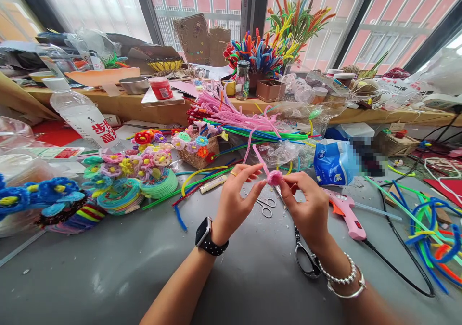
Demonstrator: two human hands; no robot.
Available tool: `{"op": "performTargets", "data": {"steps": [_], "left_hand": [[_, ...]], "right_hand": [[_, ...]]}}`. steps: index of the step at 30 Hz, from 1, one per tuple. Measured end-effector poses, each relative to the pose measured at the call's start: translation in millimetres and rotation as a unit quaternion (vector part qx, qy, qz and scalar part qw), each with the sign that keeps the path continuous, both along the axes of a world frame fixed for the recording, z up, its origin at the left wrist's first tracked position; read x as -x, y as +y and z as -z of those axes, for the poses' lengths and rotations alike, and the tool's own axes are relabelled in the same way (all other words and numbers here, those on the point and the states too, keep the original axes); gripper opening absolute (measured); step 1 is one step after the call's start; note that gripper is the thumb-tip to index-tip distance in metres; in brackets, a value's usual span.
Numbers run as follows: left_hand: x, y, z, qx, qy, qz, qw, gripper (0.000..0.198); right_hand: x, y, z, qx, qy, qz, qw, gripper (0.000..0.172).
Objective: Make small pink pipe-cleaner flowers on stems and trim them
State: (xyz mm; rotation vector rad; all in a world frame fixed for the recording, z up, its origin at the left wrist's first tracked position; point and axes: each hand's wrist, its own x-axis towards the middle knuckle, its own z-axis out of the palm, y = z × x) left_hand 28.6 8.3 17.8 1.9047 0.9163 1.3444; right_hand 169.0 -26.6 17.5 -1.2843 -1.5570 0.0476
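Above the grey table, my two hands meet over a small pink coil of pipe cleaner. My right hand pinches the coil between its fingertips. My left hand, with a ring and a black watch on the wrist, pinches the loose pink tail that rises from the coil. Bracelets hang on my right wrist.
A pink glue gun and black scissors lie by my right hand, small scissors between my hands. Finished pipe-cleaner flowers and a small basket sit left. Loose pipe cleaners, a tissue pack, a bottle lie behind.
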Motion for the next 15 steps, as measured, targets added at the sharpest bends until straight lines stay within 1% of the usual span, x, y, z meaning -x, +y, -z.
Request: {"op": "performTargets", "data": {"steps": [2, 4, 8, 12, 15], "left_hand": [[-2.1, -2.1, 2.1, 0.062, -0.017, 0.054, 0.996, 0.033], [-3.8, -3.5, 4.0, 0.096, -0.028, 0.078, 0.992, 0.034], [-4.7, -3.5, 5.9, 0.090, -0.040, 0.065, 0.993, 0.025], [-4.5, -3.1, 6.5, 0.083, -0.052, 0.054, 0.994, 0.022], [-5.2, -3.6, 7.1, 0.068, -0.058, 0.047, 0.995, 0.020]], "right_hand": [[-1.0, 0.9, 1.5, -0.036, -0.051, 0.017, 0.998, 0.005], [-1.7, 1.6, 2.4, -0.052, -0.085, 0.008, 0.995, 0.005], [-1.8, 1.9, 3.4, -0.067, -0.122, -0.006, 0.990, 0.008], [0.6, 0.8, 3.8, -0.074, -0.113, 0.003, 0.991, 0.011], [2.9, 0.0, 4.4, -0.077, -0.103, 0.006, 0.992, 0.010]]}}
